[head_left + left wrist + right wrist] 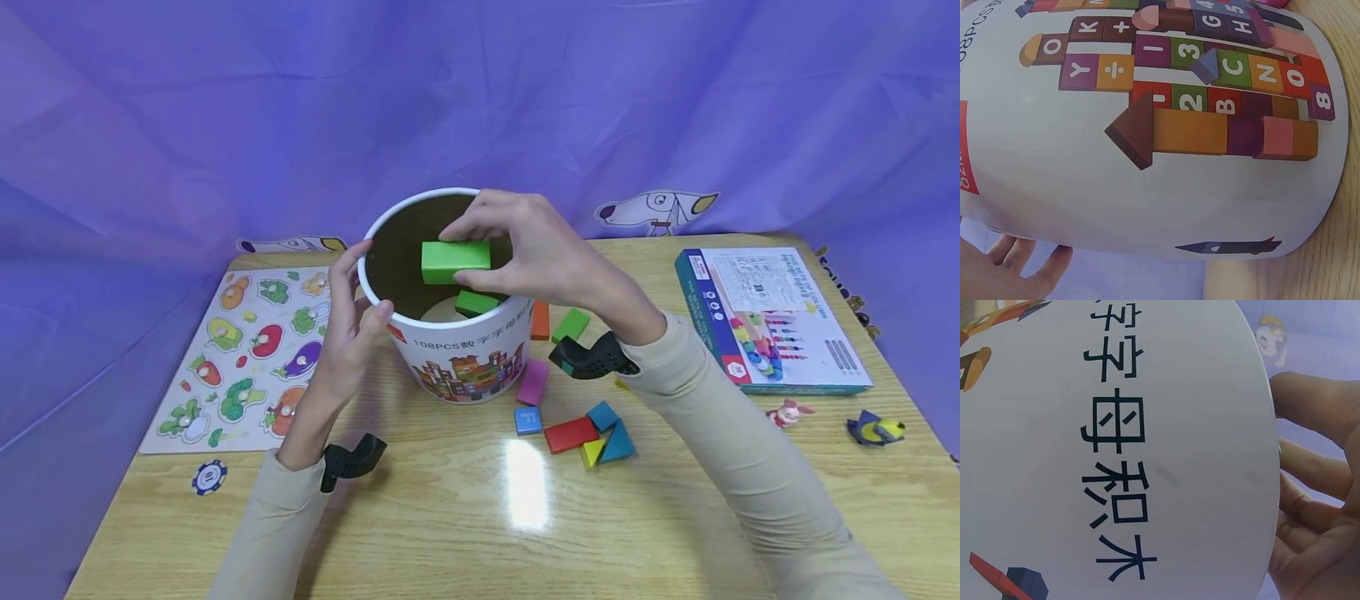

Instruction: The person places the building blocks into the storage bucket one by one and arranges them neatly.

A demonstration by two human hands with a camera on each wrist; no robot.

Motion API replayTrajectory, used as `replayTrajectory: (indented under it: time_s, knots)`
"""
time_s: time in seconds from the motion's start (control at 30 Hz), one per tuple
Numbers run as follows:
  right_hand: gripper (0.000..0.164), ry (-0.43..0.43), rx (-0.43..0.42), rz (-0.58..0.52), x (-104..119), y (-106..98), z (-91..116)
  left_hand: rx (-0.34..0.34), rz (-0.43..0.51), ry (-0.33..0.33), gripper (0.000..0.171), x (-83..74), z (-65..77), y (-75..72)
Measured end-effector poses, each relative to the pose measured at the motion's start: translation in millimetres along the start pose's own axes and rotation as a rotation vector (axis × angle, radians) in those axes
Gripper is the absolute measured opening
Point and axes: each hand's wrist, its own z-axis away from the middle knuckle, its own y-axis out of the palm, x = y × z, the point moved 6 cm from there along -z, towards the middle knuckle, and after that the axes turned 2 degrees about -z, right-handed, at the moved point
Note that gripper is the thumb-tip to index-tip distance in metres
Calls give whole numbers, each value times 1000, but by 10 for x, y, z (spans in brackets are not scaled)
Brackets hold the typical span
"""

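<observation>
A white bucket (pixel 468 358) printed with toy blocks stands upright on the table. My left hand (pixel 351 333) grips its left side, thumb and fingertips at the rim. In the left wrist view, the fingers (pixel 1054 272) curve against the bucket's outer wall. Over the bucket's mouth, my right hand (pixel 525 246) pinches a bright green rectangular block (pixel 456 260) between thumb and fingers. Below it, inside the bucket, shows another green block (pixel 476 302). The bucket wall (pixel 1210 450) hides nearly all of the pinched block from the right wrist camera.
Right of the bucket lie a pink block (pixel 533 382), a blue letter block (pixel 528 420), a red block (pixel 571 434) and several others. A vegetable puzzle board (pixel 251 354) and a poker chip (pixel 209 477) lie left. A boxed toy (pixel 772 321) and small figurines (pixel 788 413) sit right.
</observation>
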Motion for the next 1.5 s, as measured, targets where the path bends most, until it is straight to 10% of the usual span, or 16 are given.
replayTrajectory:
  time_s: [0.5, 0.93, 1.17, 1.5]
  knots:
    - [31, -51, -41, -57, 80, -195, 203, 4, 24, -5, 68, -4, -2, 11]
    - [36, 60, -91, -175, -443, -581, 982, 3, 21, 3, 69, -14, -13, 28]
    - [30, 134, 94, -46, -831, -215, 1471, 7, 40, 9, 69, -34, -17, 31]
    - [27, 211, 465, -143, -1020, 562, 1800, 21, 59, 17, 69, -45, -20, 44]
